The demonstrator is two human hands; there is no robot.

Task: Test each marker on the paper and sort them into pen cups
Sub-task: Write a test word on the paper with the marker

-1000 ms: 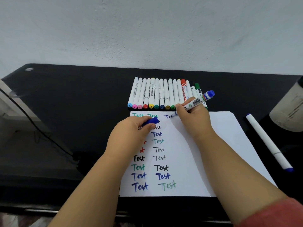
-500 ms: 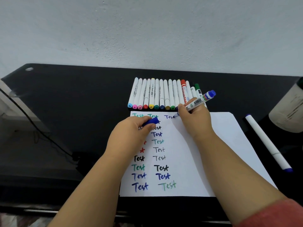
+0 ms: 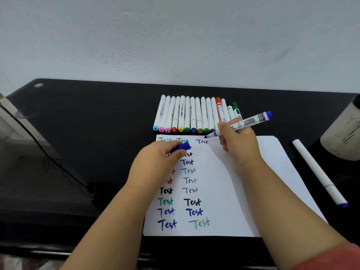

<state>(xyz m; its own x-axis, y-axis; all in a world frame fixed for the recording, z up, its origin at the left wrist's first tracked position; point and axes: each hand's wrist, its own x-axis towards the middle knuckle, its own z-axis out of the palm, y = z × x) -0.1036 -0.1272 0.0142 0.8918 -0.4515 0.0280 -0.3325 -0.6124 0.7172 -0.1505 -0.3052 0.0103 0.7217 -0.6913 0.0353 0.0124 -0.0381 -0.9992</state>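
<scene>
One black table carries the paper, its two columns reading "Test". Above it lies a marker row; a capped marker lies right. The right hand grips the blue marker, tip seemingly just off the sheet. The left hand pinches the blue cap.

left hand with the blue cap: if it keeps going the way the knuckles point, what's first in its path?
Probably the blue "Test" on the paper, just ahead of the left hand and its blue cap, then the uncapped marker's tip in the right hand. Depth unclear.
</scene>
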